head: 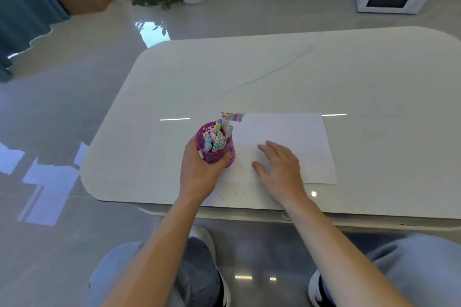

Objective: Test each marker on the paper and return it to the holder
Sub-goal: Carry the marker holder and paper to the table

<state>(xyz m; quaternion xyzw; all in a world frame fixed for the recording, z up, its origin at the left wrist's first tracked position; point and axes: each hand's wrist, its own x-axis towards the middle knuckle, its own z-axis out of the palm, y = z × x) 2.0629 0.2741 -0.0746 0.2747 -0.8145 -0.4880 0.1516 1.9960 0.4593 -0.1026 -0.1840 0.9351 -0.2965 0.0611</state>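
Right now the markers (215, 137) all stand capped in the purple holder (220, 157), which sits at the left edge of the paper (287, 129), near the front of the white table (249, 70). The left hand (199, 172) grasps the holder from its near side, fingers and thumb curled round the wall. A short row of coloured test strokes (235, 116) marks the paper's far left corner, just behind the holder. The right hand (278, 164) lies on the sheet to the right, fingers released and spread, holding nothing.

The markers are packed tightly, so pulling one out could drag its neighbours up or tip the holder if the left hand's grip slackens. The holder also stands close to the strokes and may crowd the next one. If the right hand lifts, the loose sheet may slide on the glossy top.
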